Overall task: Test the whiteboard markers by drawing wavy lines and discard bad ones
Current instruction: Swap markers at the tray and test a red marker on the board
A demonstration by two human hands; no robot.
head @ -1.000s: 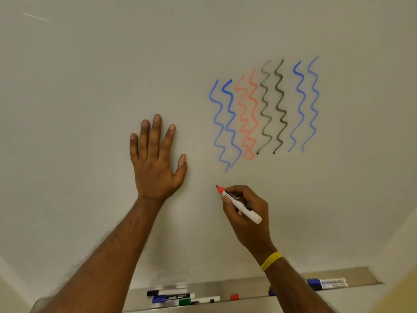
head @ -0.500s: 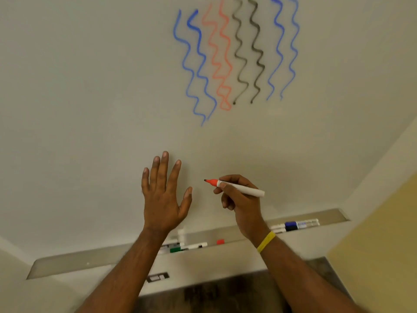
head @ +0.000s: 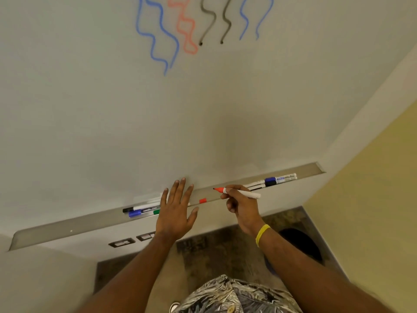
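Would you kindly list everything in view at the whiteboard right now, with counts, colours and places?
whiteboard: one, white, fills the upper view
wavy lines: about eight, in blue, red, black and blue pairs, top of the board
tray: one, grey, along the board's bottom edge
left markers: three showing, black, blue, green, tray's left part, partly behind the left hand
right markers: two, blue-capped and black-capped, tray's right end
red cap: one, loose on the tray
red marker: one, white barrel, uncapped, in the right hand
dark bin: one, on the floor
left hand: fingers spread, before the tray
right hand: pinches the red marker; yellow wristband
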